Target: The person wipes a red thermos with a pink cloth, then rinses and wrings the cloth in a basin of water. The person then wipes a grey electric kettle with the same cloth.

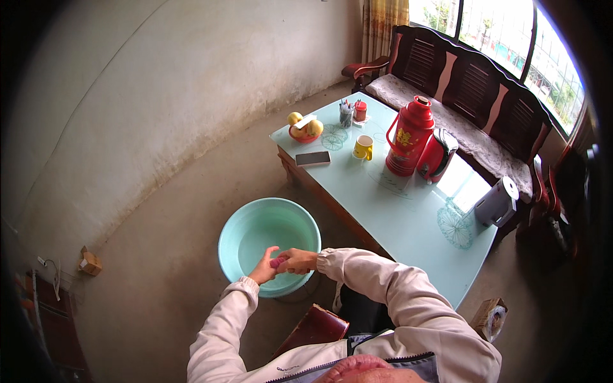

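My left hand (pixel 264 268) and my right hand (pixel 296 261) meet over the near part of a light green plastic basin (pixel 225 253). Between them is a small pink-purple object (pixel 276 262), too small to identify. The fingers of my right hand close around it, while my left hand touches its other side with the thumb raised. Inside the basin the bottom looks smooth and pale green; whether it holds water is hard to tell.
Right of the basin stands a glass-topped table (pixel 383 210) with a red thermos flask (pixel 411 139), kettles, a yellow mug (pixel 363 147), a phone (pixel 312 158) and a fruit bowl (pixel 304 139). A dark red wooden stool (pixel 316 328) is close to me.
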Demonstrator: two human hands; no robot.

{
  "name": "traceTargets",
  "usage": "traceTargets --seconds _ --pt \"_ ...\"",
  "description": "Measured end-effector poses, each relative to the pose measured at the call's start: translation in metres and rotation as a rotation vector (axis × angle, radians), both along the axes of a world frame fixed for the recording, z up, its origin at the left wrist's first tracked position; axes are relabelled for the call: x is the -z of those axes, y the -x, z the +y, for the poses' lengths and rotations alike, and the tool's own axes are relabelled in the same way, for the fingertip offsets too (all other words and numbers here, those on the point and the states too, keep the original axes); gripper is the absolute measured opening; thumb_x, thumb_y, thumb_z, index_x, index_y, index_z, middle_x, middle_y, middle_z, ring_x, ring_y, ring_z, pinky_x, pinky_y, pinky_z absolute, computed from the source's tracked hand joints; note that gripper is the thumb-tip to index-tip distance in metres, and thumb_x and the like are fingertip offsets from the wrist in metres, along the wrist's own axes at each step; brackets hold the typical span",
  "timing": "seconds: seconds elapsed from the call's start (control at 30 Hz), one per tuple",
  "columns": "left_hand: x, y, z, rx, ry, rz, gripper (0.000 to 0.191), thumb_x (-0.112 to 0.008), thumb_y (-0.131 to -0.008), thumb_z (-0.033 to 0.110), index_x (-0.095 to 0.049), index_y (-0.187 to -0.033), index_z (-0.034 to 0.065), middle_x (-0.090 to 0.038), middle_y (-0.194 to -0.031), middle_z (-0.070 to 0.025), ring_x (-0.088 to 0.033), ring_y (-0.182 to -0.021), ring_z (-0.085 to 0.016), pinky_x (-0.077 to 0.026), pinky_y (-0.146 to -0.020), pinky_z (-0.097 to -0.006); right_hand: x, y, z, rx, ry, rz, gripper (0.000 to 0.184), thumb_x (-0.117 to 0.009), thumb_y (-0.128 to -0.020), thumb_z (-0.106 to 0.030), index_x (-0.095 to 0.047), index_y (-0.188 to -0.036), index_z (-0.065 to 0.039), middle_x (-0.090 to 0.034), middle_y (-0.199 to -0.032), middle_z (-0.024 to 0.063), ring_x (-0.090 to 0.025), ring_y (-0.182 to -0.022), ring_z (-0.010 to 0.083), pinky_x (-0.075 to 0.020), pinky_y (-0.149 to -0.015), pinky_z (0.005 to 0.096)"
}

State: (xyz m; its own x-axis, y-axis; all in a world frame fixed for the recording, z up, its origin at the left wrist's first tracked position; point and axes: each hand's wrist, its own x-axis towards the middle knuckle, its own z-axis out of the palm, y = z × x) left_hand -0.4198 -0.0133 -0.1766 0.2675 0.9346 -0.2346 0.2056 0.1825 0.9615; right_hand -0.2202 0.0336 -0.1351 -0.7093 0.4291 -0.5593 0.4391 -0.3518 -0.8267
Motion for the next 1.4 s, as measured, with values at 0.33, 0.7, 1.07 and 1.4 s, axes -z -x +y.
traceTargets --seconds 0.33,0.7,1.07,1.4 --pt "-0.042 -0.01 -0.034 -0.278 -0.833 0.648 0.06 -0.082 -0.07 0.0 -0.054 -0.123 0.0078 -0.06 -0.111 -0.0163 -0.061 -0.102 -0.039 -0.053 -0.085 -0.0467 -0.039 0.01 -0.047 0.385 0.761 0.577 0.027 -0.052 -0.108 -0.042 -0.051 -0.09 -0.022 -0.035 -0.065 -0.0112 -0.022 -0.048 0.0018 -0.0146 -0.042 0.0222" --pt "-0.069 0.001 -0.014 0.106 -0.758 1.073 0.023 -0.068 -0.089 0.025 -0.062 -0.075 0.0084 -0.067 -0.065 -0.017 -0.071 -0.066 -0.035 -0.055 -0.058 -0.0492 -0.02 0.003 -0.02 -0.001 -0.93 0.051 0.019 -0.074 -0.079 -0.014 -0.065 -0.094 -0.006 -0.066 -0.068 0.0098 -0.064 -0.055 0.0282 -0.05 -0.052 0.0434" --pt "-0.064 -0.001 -0.002 -0.068 -0.12 0.447 0.016 -0.068 -0.084 0.011 -0.075 -0.088 -0.0026 -0.069 -0.07 -0.0128 -0.064 -0.06 -0.023 -0.05 -0.06 -0.0402 -0.026 0.014 0.04 -0.311 -1.646 0.071 0.029 -0.071 -0.091 -0.032 -0.056 -0.102 -0.009 -0.063 -0.058 0.009 -0.065 -0.05 0.033 -0.0474 -0.043 0.0433" --pt "-0.062 -0.018 -0.015 -0.279 0.532 -0.183 0.018 -0.064 -0.09 0.009 -0.048 -0.081 0.0119 -0.035 -0.058 0.0071 -0.03 -0.043 -0.005 -0.018 -0.038 -0.0262 -0.004 0.024 0.053 -0.381 -1.632 0.155 0.034 -0.072 -0.09 -0.033 -0.054 -0.107 -0.01 -0.067 -0.063 0.0088 -0.068 -0.055 0.0336 -0.0502 -0.045 0.0438"
